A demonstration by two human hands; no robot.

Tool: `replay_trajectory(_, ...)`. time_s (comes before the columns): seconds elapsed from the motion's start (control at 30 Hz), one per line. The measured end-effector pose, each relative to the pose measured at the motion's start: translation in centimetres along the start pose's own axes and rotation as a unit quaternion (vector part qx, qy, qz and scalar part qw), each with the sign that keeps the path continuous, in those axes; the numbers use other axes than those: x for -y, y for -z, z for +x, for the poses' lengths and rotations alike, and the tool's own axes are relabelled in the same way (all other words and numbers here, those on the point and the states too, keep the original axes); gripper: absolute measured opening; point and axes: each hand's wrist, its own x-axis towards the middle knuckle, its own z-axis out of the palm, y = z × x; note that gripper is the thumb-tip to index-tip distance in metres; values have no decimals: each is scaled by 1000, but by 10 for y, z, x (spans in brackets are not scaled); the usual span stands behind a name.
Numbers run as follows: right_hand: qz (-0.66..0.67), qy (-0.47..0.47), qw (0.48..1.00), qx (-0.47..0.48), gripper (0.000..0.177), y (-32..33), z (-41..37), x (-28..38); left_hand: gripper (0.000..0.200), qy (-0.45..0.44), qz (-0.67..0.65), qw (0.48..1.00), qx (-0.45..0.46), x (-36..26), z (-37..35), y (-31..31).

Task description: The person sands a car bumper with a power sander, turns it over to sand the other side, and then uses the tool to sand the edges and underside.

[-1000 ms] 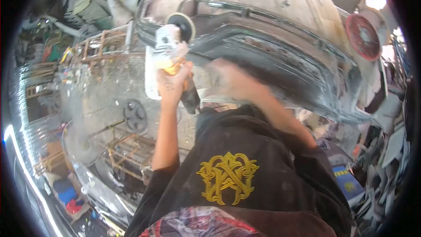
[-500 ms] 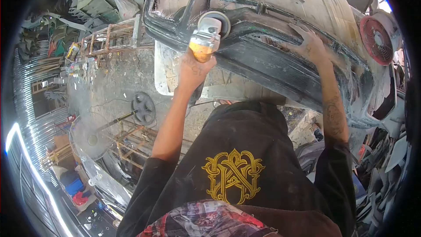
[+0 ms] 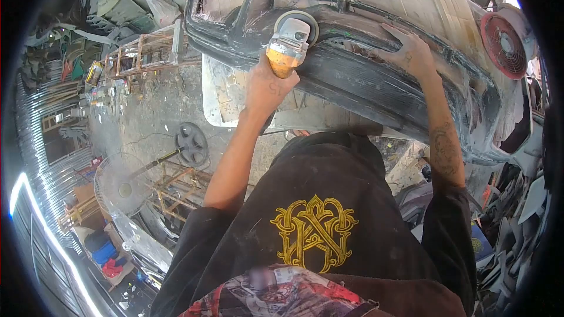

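Note:
My left hand point(image 3: 271, 87) is wrapped round the yellow-and-silver body of an angle grinder point(image 3: 289, 47). The grinder's round disc point(image 3: 313, 28) lies against the upper face of a dark, dusty car bumper point(image 3: 364, 91); the tool's head hides part of that contact. Further right along the same bumper, my right hand point(image 3: 415, 57) grips its ridge beside a long opening, fingers over the top and thumb apart below. Pale scuffs and dust cover much of the bumper's surface.
Under the bumper is a large, pale, taped-looking support point(image 3: 235, 100). A red round fan point(image 3: 504, 46) stands at the right; a pedestal fan point(image 3: 123, 188) is at lower left. Stacked panels point(image 3: 517, 246) crowd the right side, and a wooden frame point(image 3: 141, 53) lies left.
My left hand and the grinder have shifted slightly right along the bumper. My right hand keeps its hold in about the same place. The whole view has tilted a little.

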Motion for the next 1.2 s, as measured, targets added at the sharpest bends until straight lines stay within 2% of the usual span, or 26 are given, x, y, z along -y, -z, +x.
replay_trajectory(0.17,-4,-7,1000,6,98,1,1,1,51,-21,3,1000,-4,-5,1,-6)
replay_trajectory(0.33,2,1,1000,-11,98,-1,0,1,52,-5,42,999,5,-8,6,-14)
replay_trajectory(0.67,19,-11,1000,-4,98,0,-1,0,51,13,16,1000,4,2,-1,-9)
replay_trajectory(0.73,15,-7,1000,-8,97,0,0,0,51,-14,-4,1000,-8,2,-1,-8)
replay_trajectory(1.03,-2,-13,1000,-1,98,11,-3,12,52,-29,30,999,-12,4,2,-21)
replay_trajectory(1.2,-5,-4,1000,-12,98,4,0,3,51,1,14,1000,-13,9,-3,-10)
